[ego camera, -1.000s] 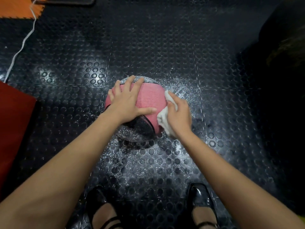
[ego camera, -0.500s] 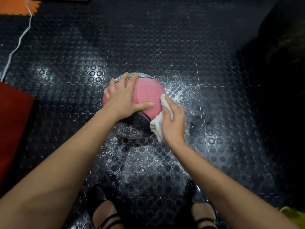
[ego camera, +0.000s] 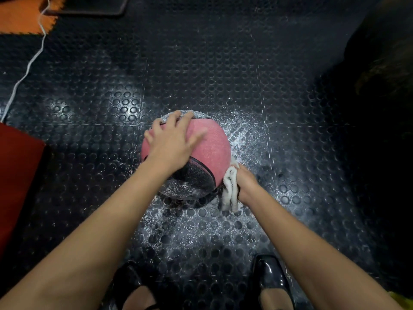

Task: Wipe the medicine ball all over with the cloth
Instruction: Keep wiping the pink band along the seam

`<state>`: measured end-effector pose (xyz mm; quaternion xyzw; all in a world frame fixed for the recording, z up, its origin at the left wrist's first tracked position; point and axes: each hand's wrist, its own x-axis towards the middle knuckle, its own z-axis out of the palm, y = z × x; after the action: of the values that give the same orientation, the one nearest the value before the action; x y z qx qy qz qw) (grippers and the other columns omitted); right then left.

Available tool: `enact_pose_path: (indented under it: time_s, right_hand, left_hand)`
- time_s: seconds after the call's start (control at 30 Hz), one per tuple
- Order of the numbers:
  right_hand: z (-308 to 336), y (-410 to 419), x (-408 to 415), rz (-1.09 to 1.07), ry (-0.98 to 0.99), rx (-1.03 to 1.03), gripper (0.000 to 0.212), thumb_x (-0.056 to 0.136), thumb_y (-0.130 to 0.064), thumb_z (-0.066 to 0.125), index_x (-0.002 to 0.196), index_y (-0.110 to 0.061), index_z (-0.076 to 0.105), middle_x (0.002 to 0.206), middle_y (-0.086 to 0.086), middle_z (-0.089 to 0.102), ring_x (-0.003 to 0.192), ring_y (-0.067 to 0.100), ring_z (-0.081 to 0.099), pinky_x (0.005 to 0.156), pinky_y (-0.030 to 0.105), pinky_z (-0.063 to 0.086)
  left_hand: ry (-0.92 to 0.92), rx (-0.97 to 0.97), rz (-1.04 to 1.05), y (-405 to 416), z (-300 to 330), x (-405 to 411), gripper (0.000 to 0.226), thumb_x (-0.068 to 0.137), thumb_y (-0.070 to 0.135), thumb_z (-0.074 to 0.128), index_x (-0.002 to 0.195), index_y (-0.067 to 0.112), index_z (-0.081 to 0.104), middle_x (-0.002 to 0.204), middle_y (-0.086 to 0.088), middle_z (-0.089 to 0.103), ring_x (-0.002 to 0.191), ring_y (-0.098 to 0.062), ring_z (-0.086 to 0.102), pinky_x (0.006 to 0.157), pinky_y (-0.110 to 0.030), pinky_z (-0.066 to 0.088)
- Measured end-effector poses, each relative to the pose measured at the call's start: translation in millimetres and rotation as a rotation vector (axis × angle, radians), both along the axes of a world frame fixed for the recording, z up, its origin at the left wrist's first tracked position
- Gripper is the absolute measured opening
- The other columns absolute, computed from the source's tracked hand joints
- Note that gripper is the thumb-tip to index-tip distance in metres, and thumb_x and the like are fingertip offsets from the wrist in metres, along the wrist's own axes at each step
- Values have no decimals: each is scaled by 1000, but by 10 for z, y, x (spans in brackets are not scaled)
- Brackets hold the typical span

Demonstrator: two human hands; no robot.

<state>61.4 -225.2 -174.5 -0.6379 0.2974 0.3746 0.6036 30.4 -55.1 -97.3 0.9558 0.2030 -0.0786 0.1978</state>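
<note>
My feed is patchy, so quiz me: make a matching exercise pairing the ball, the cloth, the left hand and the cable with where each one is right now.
Things:
1. ball
2. cloth
3. left hand
4. cable

Places:
A. spread over the top of the ball
B. on the studded black floor, between the two hands
C. trailing across the floor at far left
D. bunched in the right hand against the ball's lower right side

Pairs: 1-B, 2-D, 3-A, 4-C

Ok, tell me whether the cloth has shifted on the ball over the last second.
Yes. The cloth has slid down the medicine ball, from its upper right side to low by the floor.
</note>
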Motion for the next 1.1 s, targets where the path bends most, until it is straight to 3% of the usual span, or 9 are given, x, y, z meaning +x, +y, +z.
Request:
enact_pose_path:
  time_s: [0.13,0.27,0.37,0.47,0.57,0.77,0.93,1.03,1.1]
  right_hand:
    - [-30,-41,-27,-99,35,164,35,102,-24,40,84,-3,60,81,17,64,82,26,61,97,46,46]
    - [-111,-30,-24,-176,68,276,41,103,-28,34,81,-4,60,73,13,65,75,23,60,86,38,49]
    - [-237,45,-28,-235,30,334,38,102,-25,33,83,-6,61,68,10,68,70,20,64,76,36,52]
    - [-324,101,-66,-303,21,323,35,97,-25,35,78,-8,59,67,8,63,62,19,62,67,34,50]
    - [-350,53,-26,-335,-22,315,34,95,-24,35,69,-11,52,62,5,53,55,15,53,55,28,48]
    - [-58,-211,346,-253,-287,65,20,85,-30,51,82,-12,59,69,4,57,68,22,58,58,29,52]
    - [292,-62,306,-80,-748,-155,27,97,-12,43,122,-20,51,85,-5,57,48,-2,52,43,17,44]
    - [281,121,93,37,-882,-216,23,97,-16,45,119,-22,45,90,-2,58,63,14,61,51,38,56]
    - [259,213,1,125,-946,-283,25,90,-21,48,113,-31,46,94,-4,59,76,22,63,62,48,56]
  left_hand:
    - [-342,-290,277,437,24,104,46,106,40,30,139,14,49,134,-4,56,119,-21,50,94,-31,36]
    - [-42,-510,432,668,-164,68,59,101,53,32,140,9,44,137,-11,52,116,-23,51,93,-34,40]
    - [239,-849,551,627,-231,54,70,91,74,25,102,14,59,99,-13,63,86,-26,61,79,-36,49]
    - [241,-864,571,612,-242,104,71,88,78,26,93,16,59,87,-11,63,73,-24,61,62,-31,47]
    - [218,-894,566,582,-297,142,72,88,77,30,111,16,60,97,-12,64,75,-23,63,51,-27,50]
    - [83,-1052,523,421,-515,201,63,95,69,20,88,21,61,75,0,68,78,-21,63,77,-34,50]
    - [-53,-918,552,355,-551,293,72,95,69,19,134,19,53,129,-6,59,114,-23,57,101,-44,43]
    - [-199,-632,480,412,-455,223,54,102,51,21,141,18,38,138,1,43,125,-18,42,105,-33,29]
    - [-245,-509,294,478,-392,190,51,101,51,27,144,24,35,148,-1,36,135,-20,35,115,-42,25]
